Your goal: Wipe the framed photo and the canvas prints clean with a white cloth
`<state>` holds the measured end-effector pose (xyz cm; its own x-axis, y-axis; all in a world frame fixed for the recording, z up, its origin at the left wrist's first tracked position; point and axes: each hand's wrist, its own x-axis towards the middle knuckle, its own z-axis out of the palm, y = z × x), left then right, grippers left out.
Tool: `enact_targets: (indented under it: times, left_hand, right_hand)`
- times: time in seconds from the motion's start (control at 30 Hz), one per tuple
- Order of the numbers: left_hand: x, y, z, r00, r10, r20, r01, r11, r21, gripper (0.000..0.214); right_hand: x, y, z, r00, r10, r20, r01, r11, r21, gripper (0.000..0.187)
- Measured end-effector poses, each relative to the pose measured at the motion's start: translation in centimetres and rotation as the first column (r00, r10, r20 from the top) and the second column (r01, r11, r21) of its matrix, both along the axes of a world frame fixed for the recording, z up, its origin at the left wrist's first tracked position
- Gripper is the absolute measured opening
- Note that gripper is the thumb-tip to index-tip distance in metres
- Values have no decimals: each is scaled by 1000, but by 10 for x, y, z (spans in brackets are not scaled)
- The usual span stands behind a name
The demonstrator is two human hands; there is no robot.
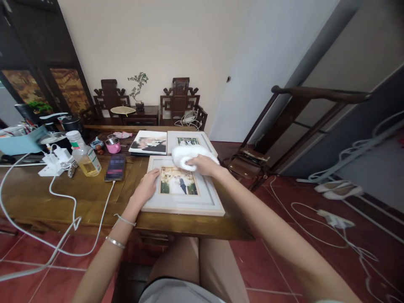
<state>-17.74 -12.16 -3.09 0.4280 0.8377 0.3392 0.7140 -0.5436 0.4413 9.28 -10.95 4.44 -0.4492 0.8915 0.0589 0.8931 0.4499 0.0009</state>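
A framed photo (179, 181) with a wide pale mat and light frame lies flat at the front of the wooden table. My left hand (145, 185) rests on its left edge, the fingertips on the frame and the thumb side partly hidden. In my right hand (203, 164) is a bunched white cloth (186, 155), gripped over the frame's upper right part. Whether the cloth presses on the surface I cannot tell. Just behind lies a second framed photo (203, 139), partly covered by the cloth. Left of that is a photo album or print (149, 142) on a dark item.
Left on the table (132, 168) are a phone (115, 167) on a charging cable, a bottle of yellowish liquid (85, 155), a pink cup (112, 145) and a power strip (57, 162) with plugs. A wooden chair (284, 113) holding a brown bag (246, 166) stands to the right.
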Motion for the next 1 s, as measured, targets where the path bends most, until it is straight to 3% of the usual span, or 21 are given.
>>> enact_targets:
  times: [0.13, 0.33, 0.43, 0.53, 0.67, 0.8, 0.9, 1.0]
  left_hand:
    - [-1, 3, -7, 1000, 4, 9, -4, 1000, 16, 60]
    - [-1, 4, -7, 1000, 3, -11, -3, 1000, 5, 61]
    - [-1, 2, -4, 1000, 1, -30, -1, 1000, -9, 63]
    - [-1, 0, 0, 998, -14, -64, 13, 1000, -20, 67]
    - [-1, -2, 5, 997, -17, -70, 16, 1000, -15, 65]
    - [0, -2, 6, 999, -26, -46, 26, 1000, 2, 63]
    - [-1, 1, 1, 1000, -2, -25, 2, 1000, 16, 61]
    - [-2, 4, -7, 1000, 3, 4, -3, 1000, 28, 58]
  right_hand:
    - [21, -38, 3, 998, -62, 30, 62, 998, -10, 57]
    - [-7, -145, 26, 998, 36, 45, -25, 977, -214, 68]
    - [-16, -176, 32, 1000, 31, 0, -30, 961, -276, 72]
    - [-17, -161, 20, 999, 5, -48, -16, 972, -234, 74]
    - [-17, -88, -6, 998, -61, -19, 60, 996, -62, 69]
    - [-23, -30, -13, 987, -160, 3, 159, 985, 60, 62]
    - [-28, -34, -13, 993, -119, 20, 118, 992, 43, 61]
    - [-32, -77, -8, 999, -10, 33, 12, 998, -56, 63]
